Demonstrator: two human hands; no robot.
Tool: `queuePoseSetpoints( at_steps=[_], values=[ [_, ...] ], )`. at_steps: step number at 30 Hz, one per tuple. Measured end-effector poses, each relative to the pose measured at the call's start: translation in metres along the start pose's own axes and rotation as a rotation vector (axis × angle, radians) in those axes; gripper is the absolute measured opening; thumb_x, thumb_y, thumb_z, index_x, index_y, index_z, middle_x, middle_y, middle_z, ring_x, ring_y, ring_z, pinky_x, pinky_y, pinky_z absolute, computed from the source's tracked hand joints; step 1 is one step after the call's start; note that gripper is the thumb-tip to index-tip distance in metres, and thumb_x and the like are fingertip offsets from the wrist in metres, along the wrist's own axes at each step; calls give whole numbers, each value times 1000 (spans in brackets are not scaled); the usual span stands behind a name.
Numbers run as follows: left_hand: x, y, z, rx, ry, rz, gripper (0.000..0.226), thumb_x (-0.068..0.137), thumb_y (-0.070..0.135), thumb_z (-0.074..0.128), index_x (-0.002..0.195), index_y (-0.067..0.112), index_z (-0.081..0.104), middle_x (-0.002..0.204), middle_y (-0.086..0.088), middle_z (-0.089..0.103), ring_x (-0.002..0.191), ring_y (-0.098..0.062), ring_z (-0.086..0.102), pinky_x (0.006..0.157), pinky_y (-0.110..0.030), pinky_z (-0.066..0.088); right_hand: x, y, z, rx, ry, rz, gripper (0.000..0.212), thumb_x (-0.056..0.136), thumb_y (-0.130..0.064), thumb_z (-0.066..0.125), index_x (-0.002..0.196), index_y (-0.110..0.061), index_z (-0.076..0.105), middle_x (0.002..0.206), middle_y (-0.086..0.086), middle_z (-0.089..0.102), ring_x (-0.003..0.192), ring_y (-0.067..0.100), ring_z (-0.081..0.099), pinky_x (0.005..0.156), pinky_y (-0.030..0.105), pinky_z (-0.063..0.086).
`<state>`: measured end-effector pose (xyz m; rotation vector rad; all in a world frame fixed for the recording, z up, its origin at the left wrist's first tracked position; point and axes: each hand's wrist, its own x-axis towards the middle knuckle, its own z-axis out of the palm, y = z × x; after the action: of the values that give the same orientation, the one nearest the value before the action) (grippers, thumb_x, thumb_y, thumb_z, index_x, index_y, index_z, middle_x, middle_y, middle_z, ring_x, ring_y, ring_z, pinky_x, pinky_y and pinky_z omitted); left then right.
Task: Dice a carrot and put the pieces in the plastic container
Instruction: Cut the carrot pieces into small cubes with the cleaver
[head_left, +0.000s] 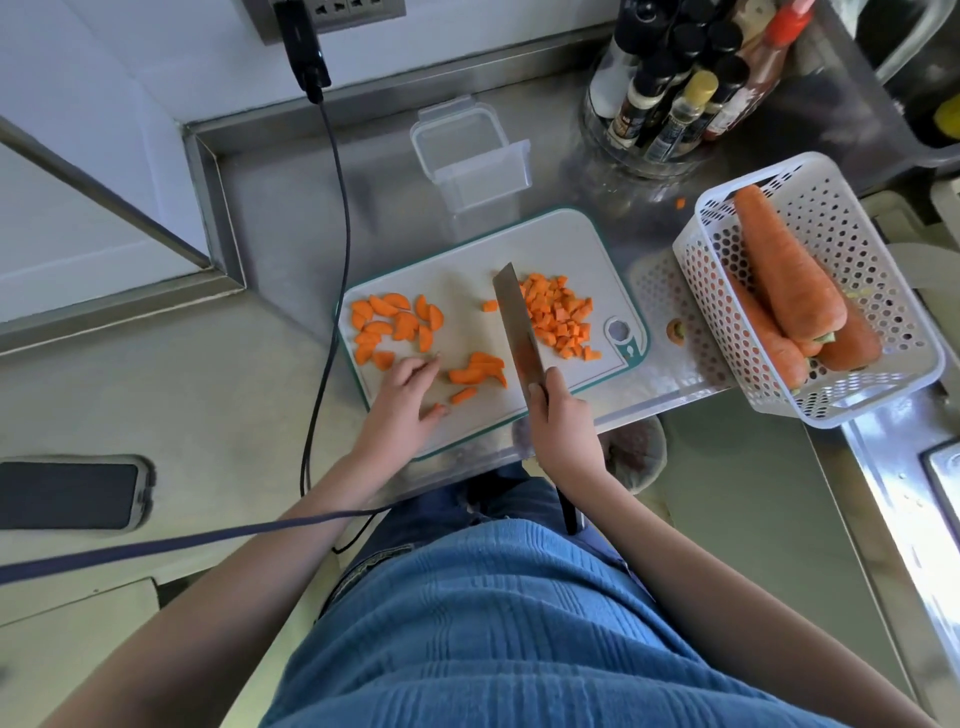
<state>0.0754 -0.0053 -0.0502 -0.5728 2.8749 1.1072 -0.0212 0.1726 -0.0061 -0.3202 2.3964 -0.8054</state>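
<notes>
Your right hand (558, 415) grips the knife (519, 325) handle at the near edge of the board (467, 275), fingers wrapped tight, blade pointing away across the board's middle. Your left hand (405, 400) rests flat on the board's near left, fingers loosely spread, holding nothing, just beside a few strips (478, 371). Half-moon slices (395, 325) lie on the board's left; the diced pile (561, 317) sits right of the blade. Bare board shows between slices and blade. Right of the board, a white basket (852, 249) holds whole carrots (789, 270). Just beyond the board's far edge, the clear container (470, 156) stands open, nothing inside.
</notes>
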Motion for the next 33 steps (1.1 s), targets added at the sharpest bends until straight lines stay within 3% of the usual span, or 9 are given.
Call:
queuePoseSetpoints(
  at_steps=[3, 6, 12, 16, 20, 23, 27, 30, 33],
  values=[
    [9, 6, -2, -72, -47, -42, 59, 78, 7, 73, 131, 3, 51, 117, -11, 52, 88, -13, 51, 85, -24, 45, 1, -2, 8, -37, -10, 20, 16, 103, -24, 30, 90, -14, 33, 69, 14, 52, 56, 31, 47, 47, 32, 32],
    [17, 15, 0, -87, -72, -37, 51, 76, 4, 73, 124, 3, 58, 107, -10, 58, 81, -10, 51, 80, -22, 44, 1, -8, 10, -59, -23, 4, 15, 103, -23, 30, 91, -13, 32, 70, 16, 53, 58, 32, 48, 48, 33, 33],
    [21, 30, 9, -146, -4, -61, 40, 79, 1, 69, 118, 6, 63, 103, -8, 63, 84, -15, 58, 82, -26, 47, 0, -16, 16, -68, -17, -54, 15, 103, -24, 32, 91, -14, 31, 73, 18, 56, 62, 34, 50, 48, 34, 32],
    [22, 27, 8, -155, -14, -18, 48, 79, -4, 64, 124, 8, 56, 105, -10, 64, 88, -19, 62, 81, -31, 51, 4, -13, 5, -20, 84, -42, 15, 103, -22, 33, 91, -13, 32, 63, 8, 49, 54, 28, 45, 42, 31, 25],
    [32, 17, -7, -70, 48, 34, 50, 74, -15, 50, 119, 6, 55, 106, -11, 57, 87, -17, 55, 75, -30, 46, 13, -11, -9, 57, 154, -31, 21, 102, -21, 36, 86, -8, 35, 59, 1, 43, 50, 20, 38, 48, 34, 22],
    [62, 20, -15, -33, 135, 24, 44, 76, -10, 55, 118, 4, 58, 106, -13, 58, 89, -19, 56, 81, -35, 49, 19, -10, -12, 102, 139, -28, 22, 101, -20, 38, 85, -5, 39, 60, 2, 43, 52, 22, 38, 52, 32, 26],
    [107, 28, -9, 11, 56, 22, 40, 82, 2, 64, 121, -1, 59, 115, -18, 57, 101, -30, 57, 92, -34, 43, 13, -8, -14, 112, 169, 6, 23, 102, -22, 36, 82, -11, 34, 60, 3, 45, 53, 31, 45, 49, 41, 35],
    [127, 33, 2, -12, 28, -35, 34, 78, 10, 71, 110, 1, 65, 107, -18, 59, 94, -32, 59, 87, -38, 47, 8, -5, -17, 111, 172, 28, 23, 101, -22, 36, 81, -11, 32, 60, 3, 41, 52, 25, 39, 49, 40, 32],
    [134, 39, 9, -39, 51, -37, 16, 73, 1, 68, 89, 5, 69, 92, -15, 61, 82, -30, 60, 77, -36, 49, 4, -2, -19, 97, 141, 34, 22, 102, -23, 35, 87, -7, 35, 62, 7, 45, 54, 26, 40, 50, 35, 29]
  ],
)
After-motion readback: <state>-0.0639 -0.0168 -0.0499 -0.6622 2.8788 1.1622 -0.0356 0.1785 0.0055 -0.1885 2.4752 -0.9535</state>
